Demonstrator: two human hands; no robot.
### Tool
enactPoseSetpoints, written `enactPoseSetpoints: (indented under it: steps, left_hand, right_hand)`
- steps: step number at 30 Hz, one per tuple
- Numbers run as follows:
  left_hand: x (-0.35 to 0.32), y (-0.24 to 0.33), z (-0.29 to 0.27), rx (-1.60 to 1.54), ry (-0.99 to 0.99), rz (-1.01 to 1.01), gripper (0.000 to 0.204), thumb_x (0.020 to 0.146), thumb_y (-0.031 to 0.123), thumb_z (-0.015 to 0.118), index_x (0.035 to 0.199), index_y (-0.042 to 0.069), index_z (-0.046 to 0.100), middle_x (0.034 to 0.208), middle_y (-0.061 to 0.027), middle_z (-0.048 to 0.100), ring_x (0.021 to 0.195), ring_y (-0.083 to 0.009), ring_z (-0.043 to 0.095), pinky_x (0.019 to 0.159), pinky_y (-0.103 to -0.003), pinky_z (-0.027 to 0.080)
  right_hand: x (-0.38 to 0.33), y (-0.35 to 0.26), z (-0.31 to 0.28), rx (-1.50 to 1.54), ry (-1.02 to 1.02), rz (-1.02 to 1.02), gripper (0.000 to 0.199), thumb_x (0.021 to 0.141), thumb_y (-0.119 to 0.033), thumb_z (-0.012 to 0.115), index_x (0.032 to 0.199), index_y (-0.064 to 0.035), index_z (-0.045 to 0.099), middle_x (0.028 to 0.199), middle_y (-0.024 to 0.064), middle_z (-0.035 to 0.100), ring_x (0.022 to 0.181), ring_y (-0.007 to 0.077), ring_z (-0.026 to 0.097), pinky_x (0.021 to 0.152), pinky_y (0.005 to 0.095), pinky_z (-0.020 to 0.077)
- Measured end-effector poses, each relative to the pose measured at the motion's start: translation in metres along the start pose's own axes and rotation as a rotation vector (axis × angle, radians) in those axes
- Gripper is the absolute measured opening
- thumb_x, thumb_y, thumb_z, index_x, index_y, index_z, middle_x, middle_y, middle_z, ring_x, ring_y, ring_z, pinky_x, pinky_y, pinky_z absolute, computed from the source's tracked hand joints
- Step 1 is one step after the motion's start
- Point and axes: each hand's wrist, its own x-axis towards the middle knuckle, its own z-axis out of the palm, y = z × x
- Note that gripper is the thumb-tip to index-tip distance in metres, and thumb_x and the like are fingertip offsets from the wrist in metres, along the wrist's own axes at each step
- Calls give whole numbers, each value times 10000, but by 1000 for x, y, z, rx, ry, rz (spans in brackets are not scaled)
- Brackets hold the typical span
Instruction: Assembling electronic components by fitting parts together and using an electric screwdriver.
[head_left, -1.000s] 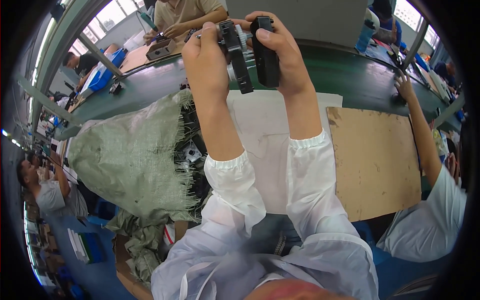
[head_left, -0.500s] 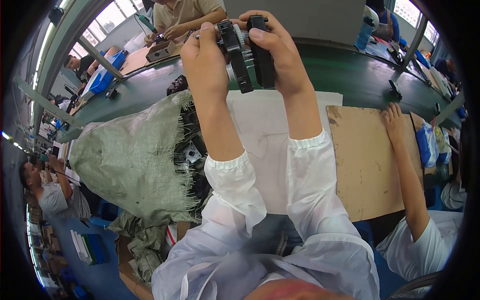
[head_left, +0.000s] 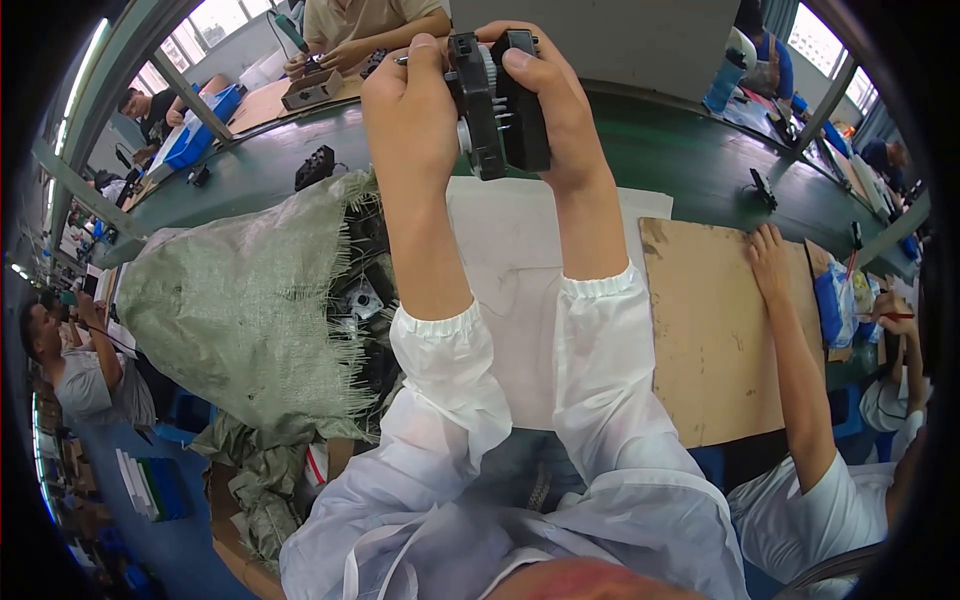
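Raised in front of me are two halves of a black plastic gearbox. My left hand (head_left: 412, 115) is closed on the gear-bearing half (head_left: 484, 140), thumb along its top edge. White gears and thin metal pins show on its inner side. My right hand (head_left: 565, 110) grips the other half, a black cover (head_left: 526, 130), with the thumb pressed near its upper edge. The two halves stand nearly upright, side by side, with a narrow gap where the pins show. Fingers behind the parts are mostly hidden.
A green woven sack (head_left: 235, 300) with dark parts in its mouth lies left of a white sheet (head_left: 515, 330). At right, a co-worker's hand rests on a cardboard sheet (head_left: 720, 340). Black parts (head_left: 315, 168) sit on the green bench (head_left: 640, 150); another person works across it.
The two halves have come closer together, narrowing the gap between them. Both hands keep their hold. The whole view has shifted slightly, and more black parts show beyond the sack.
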Motion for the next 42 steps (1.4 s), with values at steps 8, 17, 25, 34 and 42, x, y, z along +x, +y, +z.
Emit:
enactPoseSetpoints:
  steps: [8,17,25,34,42]
  left_hand:
    - [-2,2,5,117,16,-19,425,972,312,510,919,-74,679,781,-109,665,705,-176,577,664,-283,471]
    - [-1,-1,6,131,3,-30,423,967,303,511,941,-72,704,818,-132,697,717,-194,597,675,-297,479]
    - [-4,6,5,217,15,24,429,968,287,496,918,-92,689,800,-135,686,705,-205,585,672,-309,480]
    - [6,-8,4,240,-40,-50,422,969,276,479,831,-85,647,752,-123,650,667,-200,539,651,-321,467]
    - [11,-17,5,148,-65,-82,414,969,273,475,821,-78,637,741,-120,639,673,-189,536,651,-321,463]
  right_hand:
    - [2,-1,-4,50,3,43,313,941,-286,538,1147,-56,589,1037,88,651,857,143,591,748,242,475]
    - [2,2,0,-50,28,-25,275,973,-289,496,1119,-88,614,1005,45,638,822,107,560,712,235,453]
    - [4,8,2,84,9,27,307,975,-300,451,1164,-94,578,1044,69,635,849,117,565,731,242,454]
    - [9,26,-3,75,7,-56,295,976,-282,433,1160,-95,568,1063,68,624,870,126,560,743,248,451]
    - [10,28,0,69,43,-65,288,978,-277,435,1159,-97,568,1050,66,620,876,123,553,733,251,452]
